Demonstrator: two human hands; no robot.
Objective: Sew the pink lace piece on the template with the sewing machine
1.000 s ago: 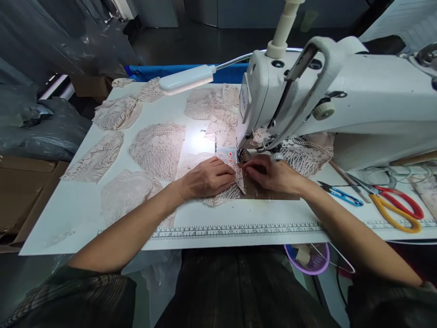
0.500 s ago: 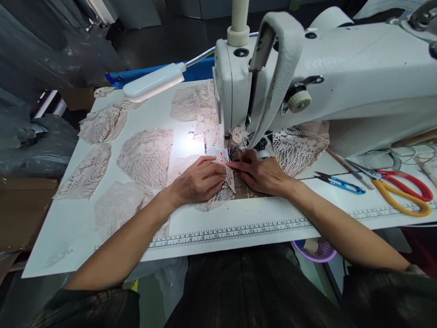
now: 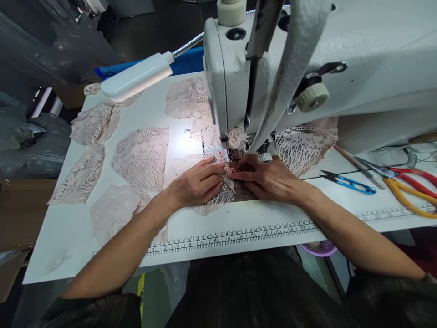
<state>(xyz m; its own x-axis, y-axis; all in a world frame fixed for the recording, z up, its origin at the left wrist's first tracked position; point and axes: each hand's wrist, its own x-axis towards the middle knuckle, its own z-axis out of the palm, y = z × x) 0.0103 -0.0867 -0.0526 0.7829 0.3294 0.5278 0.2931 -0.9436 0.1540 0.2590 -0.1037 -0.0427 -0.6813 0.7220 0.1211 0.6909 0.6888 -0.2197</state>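
Pale pink lace fabric (image 3: 213, 205) lies below the needle area of a white sewing machine (image 3: 232, 86). My left hand (image 3: 198, 182) rests on this lace, palm down, its fingers fairly straight and slightly apart. Close to the presser foot, my right hand (image 3: 268, 177) has its index finger stretched left onto the lace edge, with the other fingers curled and the thumb partly hidden near the machine. Whether the right fingers pinch the edge is hard to make out. A ribbon rosette (image 3: 236, 137) hangs on the machine head.
More lace pieces (image 3: 141, 157) lie on the left of the white table (image 3: 44, 248). A lamp (image 3: 138, 76) reaches over them. Blue snips (image 3: 348, 182) and orange-and-red scissors (image 3: 406, 196) lie at right. A printed ruler (image 3: 235, 237) runs along the front edge.
The view has moved closer to the machine. My right index finger sits slightly farther over the lace edge, and the right thumb is more hidden. My left hand stays on the lace.
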